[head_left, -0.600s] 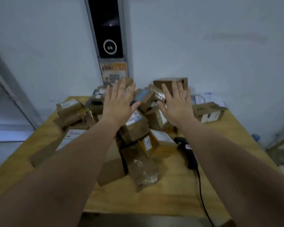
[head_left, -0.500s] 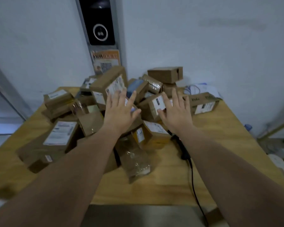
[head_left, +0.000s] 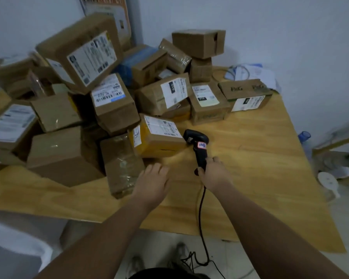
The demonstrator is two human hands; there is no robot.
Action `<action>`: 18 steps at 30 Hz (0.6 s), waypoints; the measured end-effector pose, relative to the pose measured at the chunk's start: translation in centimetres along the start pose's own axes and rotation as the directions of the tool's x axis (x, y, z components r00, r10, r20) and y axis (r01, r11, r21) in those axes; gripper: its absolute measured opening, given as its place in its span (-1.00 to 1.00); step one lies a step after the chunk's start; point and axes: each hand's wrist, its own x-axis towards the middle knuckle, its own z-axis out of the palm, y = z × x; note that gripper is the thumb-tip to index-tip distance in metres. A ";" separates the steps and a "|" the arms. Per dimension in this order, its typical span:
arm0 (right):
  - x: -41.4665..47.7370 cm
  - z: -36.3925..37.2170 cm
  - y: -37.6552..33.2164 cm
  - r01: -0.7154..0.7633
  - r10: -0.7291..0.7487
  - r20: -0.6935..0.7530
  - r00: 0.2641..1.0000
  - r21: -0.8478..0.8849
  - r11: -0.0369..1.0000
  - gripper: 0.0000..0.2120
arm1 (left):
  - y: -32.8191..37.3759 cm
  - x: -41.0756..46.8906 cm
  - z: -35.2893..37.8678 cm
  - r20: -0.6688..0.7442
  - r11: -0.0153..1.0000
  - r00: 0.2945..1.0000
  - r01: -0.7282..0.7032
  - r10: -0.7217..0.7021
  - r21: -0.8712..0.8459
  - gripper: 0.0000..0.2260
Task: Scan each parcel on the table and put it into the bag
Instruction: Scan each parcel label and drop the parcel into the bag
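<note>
A heap of brown cardboard parcels (head_left: 113,105) with white labels covers the left and back of the wooden table (head_left: 260,158). A black handheld scanner (head_left: 197,146) lies on the table right of a yellow-taped parcel (head_left: 159,137). My right hand (head_left: 214,174) is closed around the scanner's handle at its near end. My left hand (head_left: 151,182) hovers flat with fingers apart, just right of a tape-wrapped parcel (head_left: 121,166) at the heap's front. No bag is in view.
The scanner's black cable (head_left: 201,228) runs off the table's near edge to the floor. Papers and a cord (head_left: 250,71) lie at the back right by the wall. A white fan and clutter (head_left: 330,178) sit on the floor to the right.
Both hands have drawn back from above the heap toward the table's near side. My right hand has closed on the scanner's handle. The camera has tilted down.
</note>
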 end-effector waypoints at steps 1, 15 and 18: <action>1.0 0.1 0.1 -0.001 0.001 0.004 1.000 0.022 1.000 -0.61 | 0.3 0.2 0.3 0.008 1.000 1.000 0.030 -0.030 0.000 -0.64; 4.0 0.6 0.2 -0.077 0.198 -0.054 0.979 0.798 0.598 -0.74 | -0.3 -0.1 -1.5 -0.228 0.856 0.871 0.323 -0.435 -0.403 -0.71; 3.1 -0.2 -0.4 0.060 0.172 -0.185 0.968 0.829 0.557 -0.76 | -0.1 0.4 -2.9 -0.145 0.649 0.741 0.454 -0.655 -0.610 -0.49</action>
